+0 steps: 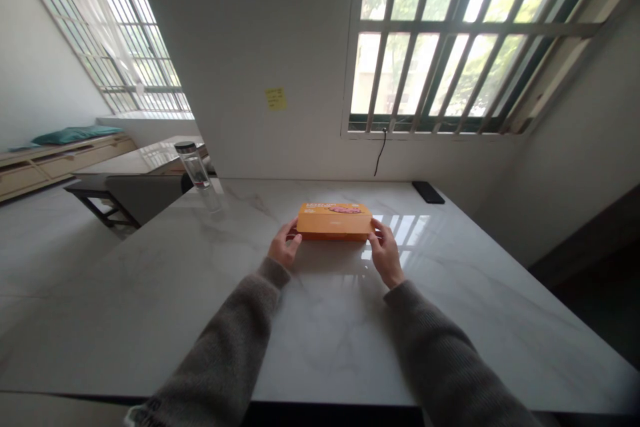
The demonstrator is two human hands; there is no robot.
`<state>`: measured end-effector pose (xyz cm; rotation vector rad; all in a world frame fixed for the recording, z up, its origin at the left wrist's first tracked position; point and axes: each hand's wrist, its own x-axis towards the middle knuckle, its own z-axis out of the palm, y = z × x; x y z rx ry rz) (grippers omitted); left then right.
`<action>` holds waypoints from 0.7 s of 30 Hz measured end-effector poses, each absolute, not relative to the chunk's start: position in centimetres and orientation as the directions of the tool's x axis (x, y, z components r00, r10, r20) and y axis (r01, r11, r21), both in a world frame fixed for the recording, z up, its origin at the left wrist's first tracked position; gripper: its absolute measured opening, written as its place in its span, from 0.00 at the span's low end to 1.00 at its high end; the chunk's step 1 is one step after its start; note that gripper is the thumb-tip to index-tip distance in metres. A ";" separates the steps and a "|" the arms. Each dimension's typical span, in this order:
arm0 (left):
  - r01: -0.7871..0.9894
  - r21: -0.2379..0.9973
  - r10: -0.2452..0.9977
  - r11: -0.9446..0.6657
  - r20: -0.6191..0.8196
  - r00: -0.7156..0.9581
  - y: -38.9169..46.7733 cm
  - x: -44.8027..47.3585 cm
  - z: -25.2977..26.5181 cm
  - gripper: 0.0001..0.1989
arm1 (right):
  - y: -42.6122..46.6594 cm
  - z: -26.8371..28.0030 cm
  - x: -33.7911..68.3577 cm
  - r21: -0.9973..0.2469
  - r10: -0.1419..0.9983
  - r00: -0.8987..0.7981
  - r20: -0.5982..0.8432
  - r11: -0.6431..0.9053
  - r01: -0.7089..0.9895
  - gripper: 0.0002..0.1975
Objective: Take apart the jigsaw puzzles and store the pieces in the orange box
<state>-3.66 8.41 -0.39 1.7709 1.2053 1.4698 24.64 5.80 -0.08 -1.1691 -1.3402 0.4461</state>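
An orange cardboard box (pixel 334 221) with white print and a pink picture on its top lies flat on the white marbled table (pixel 330 340). My left hand (pixel 287 245) is at the box's left end, fingers and thumb curved around the corner. At the opposite end, my right hand (pixel 384 251) grips the right corner in the same way. The box sits between the two hands, its front side facing me. Some fingertips are hidden behind the box ends.
A clear bottle (pixel 193 165) with a dark lid stands at the table's far left. Near the back right edge lies a black phone (pixel 428 192). A black cable (pixel 381 153) hangs below the barred window. A yellow note (pixel 275 99) sticks to the wall.
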 end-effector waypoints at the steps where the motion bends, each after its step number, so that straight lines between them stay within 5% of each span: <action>1: 0.310 0.812 0.855 -0.496 0.518 0.012 8.3 -3.7 -0.2 0.26 | 5.8 0.1 24.7 -0.833 0.809 0.262 0.526 0.428 0.351 0.21; 7: 0.461 0.665 0.786 -0.588 0.605 0.130 8.7 -4.2 -1.1 0.26 | 6.0 0.7 25.2 -0.759 0.750 0.245 0.614 0.477 0.443 0.15; 15: 0.674 0.502 0.769 -0.542 0.620 0.156 9.2 -4.6 -2.3 0.29 | 6.6 -1.0 25.7 -0.802 0.845 0.175 0.505 0.385 0.456 0.13; 21: 0.628 0.513 0.769 -0.585 0.597 0.229 9.9 -5.2 -2.5 0.34 | 6.2 -0.3 25.0 -0.903 0.883 0.228 0.410 0.360 0.234 0.12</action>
